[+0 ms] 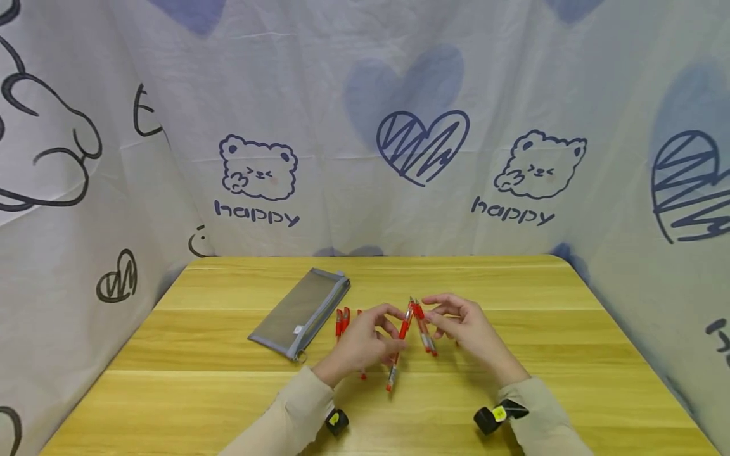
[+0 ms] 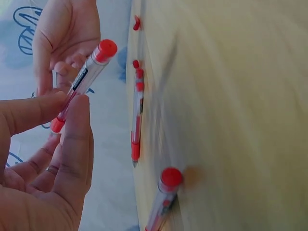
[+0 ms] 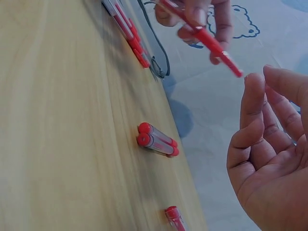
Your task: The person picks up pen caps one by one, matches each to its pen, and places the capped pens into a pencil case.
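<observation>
My left hand (image 1: 367,342) pinches a red pen (image 2: 86,77) between thumb and fingers, holding it slanted above the table. In the right wrist view the red-gripped end of this pen points towards my right hand (image 3: 269,163). That hand's thumb and forefinger tips are close together just off the pen's end, with nothing visible between them. Beneath the hands, two red pens (image 3: 159,139) lie side by side on the table. Further red pens (image 1: 342,322) lie left of my left hand, partly hidden by it.
A grey zippered mesh pouch (image 1: 302,310) lies on the wooden table (image 1: 199,392) to the left. A small red piece (image 3: 175,219) lies near the paired pens. Behind the table hangs a printed cloth (image 1: 336,190).
</observation>
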{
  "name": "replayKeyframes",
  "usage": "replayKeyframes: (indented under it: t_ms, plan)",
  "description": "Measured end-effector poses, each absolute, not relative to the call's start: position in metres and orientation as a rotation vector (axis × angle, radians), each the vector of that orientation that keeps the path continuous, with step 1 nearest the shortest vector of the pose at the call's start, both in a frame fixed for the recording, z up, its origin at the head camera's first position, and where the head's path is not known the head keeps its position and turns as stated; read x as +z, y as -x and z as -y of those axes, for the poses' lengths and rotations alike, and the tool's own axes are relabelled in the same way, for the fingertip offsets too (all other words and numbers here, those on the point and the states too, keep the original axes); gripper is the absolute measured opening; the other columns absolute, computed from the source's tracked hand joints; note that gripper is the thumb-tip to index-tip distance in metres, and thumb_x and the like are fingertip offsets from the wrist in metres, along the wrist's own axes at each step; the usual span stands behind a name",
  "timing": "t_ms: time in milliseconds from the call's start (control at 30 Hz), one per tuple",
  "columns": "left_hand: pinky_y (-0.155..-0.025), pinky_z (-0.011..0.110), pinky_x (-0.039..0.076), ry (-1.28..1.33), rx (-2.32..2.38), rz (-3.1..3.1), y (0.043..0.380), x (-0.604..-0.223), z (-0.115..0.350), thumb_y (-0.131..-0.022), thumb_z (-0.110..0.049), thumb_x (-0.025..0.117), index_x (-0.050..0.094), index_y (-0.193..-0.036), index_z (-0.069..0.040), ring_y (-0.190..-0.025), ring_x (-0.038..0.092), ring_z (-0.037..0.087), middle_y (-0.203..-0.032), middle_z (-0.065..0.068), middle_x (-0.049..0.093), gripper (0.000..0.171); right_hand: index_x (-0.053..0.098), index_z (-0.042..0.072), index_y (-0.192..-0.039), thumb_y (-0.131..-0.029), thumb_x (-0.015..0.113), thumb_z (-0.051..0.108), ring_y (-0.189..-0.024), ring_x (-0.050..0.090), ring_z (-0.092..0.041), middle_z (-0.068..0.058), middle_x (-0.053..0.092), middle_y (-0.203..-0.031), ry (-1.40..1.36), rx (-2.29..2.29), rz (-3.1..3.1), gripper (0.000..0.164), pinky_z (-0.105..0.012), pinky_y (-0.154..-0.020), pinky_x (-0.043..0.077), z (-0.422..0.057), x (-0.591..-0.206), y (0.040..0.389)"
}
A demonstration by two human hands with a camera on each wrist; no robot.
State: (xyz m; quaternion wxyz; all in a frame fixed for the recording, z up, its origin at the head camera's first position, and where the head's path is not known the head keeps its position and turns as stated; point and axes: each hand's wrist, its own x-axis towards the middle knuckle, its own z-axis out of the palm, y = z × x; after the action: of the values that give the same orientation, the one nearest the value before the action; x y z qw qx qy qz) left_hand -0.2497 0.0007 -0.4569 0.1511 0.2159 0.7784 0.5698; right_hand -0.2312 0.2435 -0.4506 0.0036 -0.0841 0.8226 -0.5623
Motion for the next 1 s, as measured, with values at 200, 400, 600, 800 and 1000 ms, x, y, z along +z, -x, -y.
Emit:
replayKeyframes:
  t_ms: [200, 400, 600, 800, 1000]
  plan:
    - [-0.061, 0.043, 0.066, -0.565, 1.577, -2.310, 0.255, -0.458, 0.002, -0.091, -0.001, 0.083, 0.064, -0.134, -0.013, -0.059, 0.072, 0.023, -0.093, 0.009, 0.068, 0.048, 0.066, 0.004, -0.137, -0.107, 0.067, 0.019, -0.077, 0.069, -0.016, -0.023, 0.074, -0.112, 0.244, -1.802, -2.572, 0.034, -0.031, -0.064, 0.055, -0.247, -0.448, 0.231]
    - [-0.059, 0.038, 0.065, -0.524, 1.512, -2.389, 0.262, -0.460, 0.004, -0.090, -0.001, 0.084, 0.061, -0.134, -0.006, -0.059, 0.073, 0.021, -0.087, 0.009, 0.068, 0.051, 0.065, 0.002, -0.137, -0.108, 0.065, 0.017, -0.076, 0.069, -0.015, -0.022, 0.076, -0.115, 0.248, -1.812, -2.589, 0.032, -0.032, -0.068, 0.060, -0.253, -0.446, 0.233]
    - [-0.055, 0.033, 0.064, -0.481, 1.441, -2.452, 0.270, -0.463, 0.005, -0.089, 0.000, 0.084, 0.059, -0.134, -0.002, -0.056, 0.069, 0.020, -0.082, 0.009, 0.065, 0.052, 0.064, 0.000, -0.135, -0.109, 0.064, 0.018, -0.074, 0.070, -0.013, -0.025, 0.075, -0.113, 0.279, -1.838, -2.599, 0.032, -0.034, -0.072, 0.063, -0.260, -0.445, 0.235]
    - [-0.053, 0.028, 0.060, -0.512, 1.319, -2.548, 0.274, -0.463, 0.006, -0.088, -0.001, 0.085, 0.058, -0.133, 0.001, -0.051, 0.064, 0.014, -0.078, 0.007, 0.065, 0.053, 0.063, -0.002, -0.136, -0.109, 0.064, 0.020, -0.075, 0.070, -0.013, -0.024, 0.076, -0.111, 0.257, -1.849, -2.611, 0.035, -0.031, -0.071, 0.061, -0.265, -0.443, 0.235]
    - [-0.052, 0.028, 0.061, -0.478, 1.283, -2.564, 0.274, -0.465, 0.003, -0.086, 0.002, 0.085, 0.057, -0.131, 0.002, -0.051, 0.068, 0.016, -0.078, 0.009, 0.066, 0.052, 0.063, -0.001, -0.136, -0.110, 0.063, 0.020, -0.076, 0.070, -0.013, -0.015, 0.077, -0.107, 0.237, -1.872, -2.604, 0.034, -0.031, -0.072, 0.062, -0.272, -0.441, 0.234]
